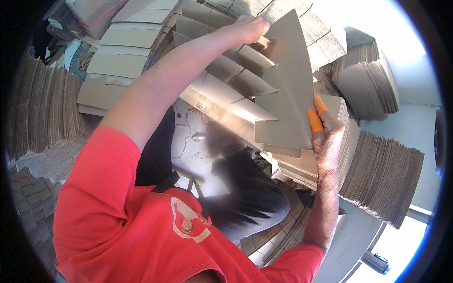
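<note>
A wide grey cardboard divider strip (293,89) stands tilted across the ends of several slotted cardboard strips (236,101). Some of those strips meet its slotted left edge. On its right edge, near the lower end, my right hand (328,134) grips it; two fingertips wear orange covers. My left hand (252,29) is closed at the far end, beside the divider strip's upper left edge and above the crossing strips. Its fingers curl away from view, so what they pinch is hidden. Below the strips runs a pale board edge (212,111).
Cardboard stacks stand at the right (382,177), far right (365,78) and left (45,106). More sheets (306,170) are piled under my right hand. Assembled pale partitions (125,49) lie at the far left. My dark-trousered leg (245,203) is below the work.
</note>
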### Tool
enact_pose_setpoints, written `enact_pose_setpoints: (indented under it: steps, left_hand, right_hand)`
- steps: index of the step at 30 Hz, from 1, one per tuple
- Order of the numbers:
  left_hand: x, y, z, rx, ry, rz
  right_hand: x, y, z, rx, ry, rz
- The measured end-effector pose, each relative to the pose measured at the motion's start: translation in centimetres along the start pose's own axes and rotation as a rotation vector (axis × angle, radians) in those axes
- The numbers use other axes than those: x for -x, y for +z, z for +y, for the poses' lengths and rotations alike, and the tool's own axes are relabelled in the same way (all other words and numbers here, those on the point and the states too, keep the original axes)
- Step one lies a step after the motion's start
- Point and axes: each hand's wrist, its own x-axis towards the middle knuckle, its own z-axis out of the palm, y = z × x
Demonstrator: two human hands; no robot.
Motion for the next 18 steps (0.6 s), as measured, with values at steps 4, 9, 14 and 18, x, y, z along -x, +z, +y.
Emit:
enact_pose_setpoints:
  steps: [4,9,14,18]
  left_hand:
    - [-0.2,0.4,-0.9,0.011,0.017,-0.001]
    - [-0.7,0.4,-1.0,-0.030,-0.004,-0.031]
    - [-0.8,0.2,-0.8,-0.020,0.006,-0.019]
    - [-0.5,-1.3,0.6,0.000,-0.027,-0.087]
  right_hand:
    - [-2.3,-0.9,-0.5,-0.024,0.029,-0.132]
    - [-2.7,1.2,0.8,-0.379,0.043,-0.162]
    - [0.1,5.2,0.6,0.173,-0.177,-0.365]
    - [-1.9,4.6,-1.8,0.366,-0.131,-0.529]
